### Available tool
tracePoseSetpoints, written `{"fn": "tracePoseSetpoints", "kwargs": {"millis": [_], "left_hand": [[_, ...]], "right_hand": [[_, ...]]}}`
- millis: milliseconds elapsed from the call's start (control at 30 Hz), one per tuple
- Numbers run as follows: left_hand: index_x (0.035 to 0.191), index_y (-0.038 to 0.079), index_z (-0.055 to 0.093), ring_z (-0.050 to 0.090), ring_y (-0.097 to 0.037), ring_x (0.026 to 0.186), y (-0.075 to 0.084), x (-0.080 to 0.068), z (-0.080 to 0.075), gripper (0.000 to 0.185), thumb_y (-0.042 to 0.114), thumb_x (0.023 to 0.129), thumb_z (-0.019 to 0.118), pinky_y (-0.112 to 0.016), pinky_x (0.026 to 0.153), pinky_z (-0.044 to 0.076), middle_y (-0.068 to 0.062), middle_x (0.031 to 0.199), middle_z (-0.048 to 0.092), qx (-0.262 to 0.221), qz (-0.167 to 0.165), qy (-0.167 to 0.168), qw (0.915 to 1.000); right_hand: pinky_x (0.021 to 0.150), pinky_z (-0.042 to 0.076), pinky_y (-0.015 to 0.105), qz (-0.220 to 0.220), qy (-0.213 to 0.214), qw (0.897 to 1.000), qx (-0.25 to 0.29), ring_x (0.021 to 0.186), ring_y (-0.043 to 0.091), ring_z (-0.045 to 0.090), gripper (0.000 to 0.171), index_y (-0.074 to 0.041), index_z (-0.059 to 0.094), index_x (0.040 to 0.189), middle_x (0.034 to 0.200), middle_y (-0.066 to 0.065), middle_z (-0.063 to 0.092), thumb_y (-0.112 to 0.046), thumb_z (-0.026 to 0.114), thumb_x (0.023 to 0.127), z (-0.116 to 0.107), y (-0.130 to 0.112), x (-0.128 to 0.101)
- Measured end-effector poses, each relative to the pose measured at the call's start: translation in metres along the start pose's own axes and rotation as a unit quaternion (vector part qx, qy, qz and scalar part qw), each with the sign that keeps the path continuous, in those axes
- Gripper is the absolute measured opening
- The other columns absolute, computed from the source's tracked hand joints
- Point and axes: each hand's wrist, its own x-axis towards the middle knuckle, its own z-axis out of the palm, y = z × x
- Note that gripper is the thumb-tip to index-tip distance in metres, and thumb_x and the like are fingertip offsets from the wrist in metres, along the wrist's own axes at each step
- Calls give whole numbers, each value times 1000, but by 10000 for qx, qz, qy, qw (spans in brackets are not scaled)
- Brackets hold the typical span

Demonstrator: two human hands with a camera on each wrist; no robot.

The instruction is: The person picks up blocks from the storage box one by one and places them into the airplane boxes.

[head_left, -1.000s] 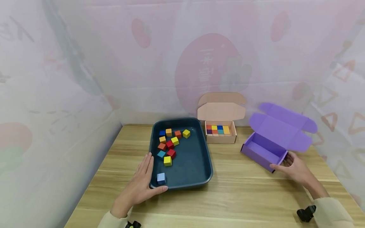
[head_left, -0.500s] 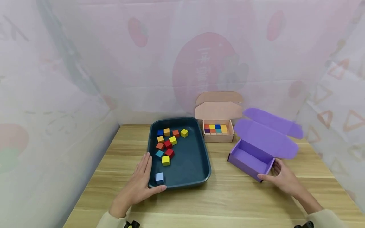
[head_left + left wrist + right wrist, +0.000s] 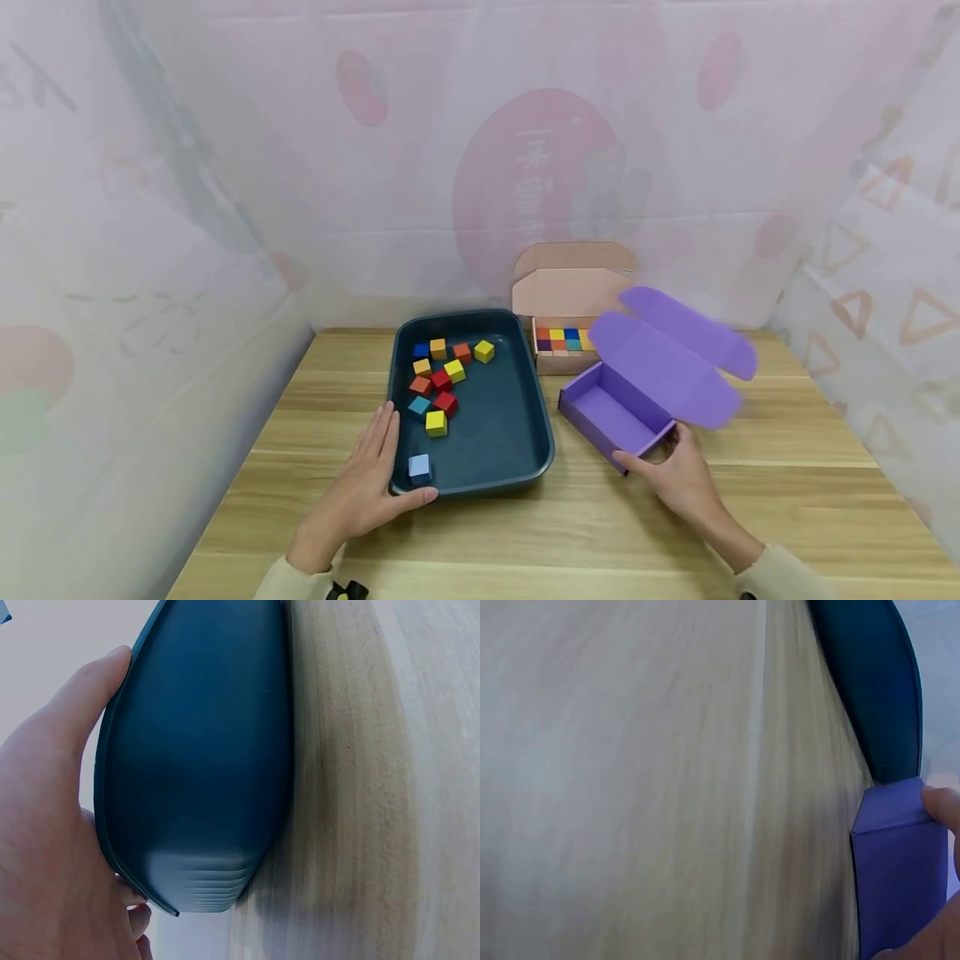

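Note:
My left hand [image 3: 356,492] rests against the near left corner of a dark teal tray [image 3: 495,450]. Its straight fingers lie along the left rim and the thumb sits on the front rim, also visible from below in the left wrist view. Colored cubes lie in the tray: a red cube [image 3: 446,405], a yellow cube [image 3: 437,424], a pale blue cube [image 3: 420,468] and several others. My right hand [image 3: 678,477] grips the near right end of a purple cardboard box [image 3: 615,417], thumb on its front. The box's lid [image 3: 663,358] stands up and nothing lies inside.
Behind the purple box stands a tan cardboard box [image 3: 558,364], lid up, with rows of colored blocks [image 3: 557,335] inside; the purple lid overlaps its right part in the head view. All stand on a wooden table [image 3: 487,550] before a printed cloth backdrop [image 3: 375,208].
My right hand has moved the purple box left, from the right side of the table to near the tray and tan box. My left hand has stayed on the tray.

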Motion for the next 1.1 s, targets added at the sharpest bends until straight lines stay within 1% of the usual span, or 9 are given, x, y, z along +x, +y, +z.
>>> {"fn": "tracePoseSetpoints", "kwargs": {"millis": [167, 333, 533, 633, 700, 800, 867, 1000, 1100], "left_hand": [[170, 7, 8, 6, -38, 167, 0, 0, 0, 130, 83, 82, 66, -65, 131, 17, -11, 180, -3, 15, -19, -3, 10000], [170, 6, 8, 6, -38, 166, 2, 0, 1, 130, 84, 83, 64, -65, 131, 18, -12, 180, -3, 28, -5, -23, 10000], [170, 6, 7, 6, -38, 166, 3, -2, 1, 130, 83, 83, 65, -65, 131, 17, -12, 180, -4, -18, -4, -39, 10000], [170, 6, 8, 7, -39, 166, 3, -2, -1, 129, 83, 83, 65, -66, 131, 18, -12, 180, -3, 12, 1, 8, 10000], [170, 6, 8, 7, -39, 166, 2, -2, -2, 129, 82, 83, 65, -66, 131, 18, -12, 180, -2, 34, 8, 9, 10000], [170, 6, 8, 8, -39, 166, 2, -2, -3, 129, 82, 83, 65, -66, 131, 18, -13, 180, -2, 25, 19, -24, 10000], [170, 5, 8, 8, -39, 166, 2, -3, -3, 129, 82, 83, 65, -66, 131, 18, -13, 180, -2, 14, 31, -41, 10000], [170, 5, 8, 8, -39, 166, 3, -3, -4, 129, 81, 83, 66, -67, 130, 18, -13, 180, -2, -18, 35, -44, 10000], [170, 5, 8, 8, -39, 166, 4, -3, -5, 129, 81, 84, 66, -67, 130, 19, -12, 180, -2, -42, 61, -13, 10000]], "right_hand": [[129, 25, 62, 77, -119, 9999, 7, 156, 51, 28, 135, 6, 3, 165, 168, 36, 26, -60, 85, 82, 6, -6, -2], [129, 24, 59, -275, -627, 9963, 527, 159, 53, 21, 118, 3, 2, 167, 171, 36, 17, -44, 81, 93, -14, 9, 0], [115, 48, 40, -1219, -1091, 9849, 563, 146, 56, 42, 90, 21, 25, 156, 157, 44, 37, -20, 79, 96, -45, 41, 24], [107, 54, 24, -1746, -1135, 9759, 648, 140, 44, 55, 84, 21, 35, 152, 151, 44, 45, -11, 83, 92, -51, 52, 41], [104, 53, 19, -2055, -1203, 9683, 751, 136, 28, 60, 83, 20, 36, 152, 149, 44, 47, -7, 84, 89, -52, 56, 51], [104, 50, 14, -2297, -1155, 9640, 673, 132, 1, 57, 87, 13, 37, 154, 152, 39, 48, -10, 87, 87, -51, 58, 62], [104, 47, 10, -2321, -1090, 9651, 526, 129, -10, 54, 88, 6, 41, 155, 154, 32, 51, -15, 90, 85, -50, 58, 65], [106, 43, 7, -2247, -1063, 9672, 526, 130, -11, 54, 83, -5, 49, 152, 153, 18, 57, -19, 93, 82, -45, 53, 67], [104, 45, 8, -2286, -1004, 9655, 739, 127, -6, 59, 78, -6, 53, 147, 148, 17, 61, -14, 93, 81, -41, 49, 64]]}}
